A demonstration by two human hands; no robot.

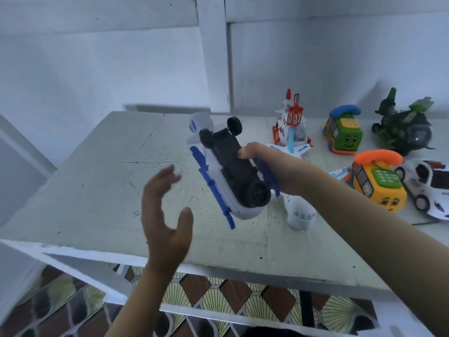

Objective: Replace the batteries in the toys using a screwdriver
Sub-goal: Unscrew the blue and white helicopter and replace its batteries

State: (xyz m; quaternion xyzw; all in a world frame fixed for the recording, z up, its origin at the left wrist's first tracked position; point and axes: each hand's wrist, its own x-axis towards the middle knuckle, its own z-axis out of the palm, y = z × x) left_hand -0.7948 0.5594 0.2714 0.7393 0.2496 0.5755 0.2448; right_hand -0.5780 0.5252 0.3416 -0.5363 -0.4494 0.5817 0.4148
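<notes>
Toy plane (233,171), belly and wheels up, is gripped by the right hand (264,161) above the table (97,190). Left of the plane the left hand (165,215) hovers with fingers spread, holding nothing. Right of the plane stand a yellow phone bus (379,186) and what may be a green helicopter (403,127).

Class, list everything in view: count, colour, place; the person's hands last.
white-and-blue plastic toy plane with black underside: one, held upside down above the table
red-and-white plastic toy jet: one, table's back
green plastic toy bus with blue handset: one, back right
dark green toy vehicle: one, far back right
yellow plastic toy bus with orange handset: one, right
white toy car: one, right edge
white plastic toy plane: one, partly under the right arm
white painted table: one, beneath everything
left hand: one, open, left of the held plane
right hand: one, grips the held plane
</notes>
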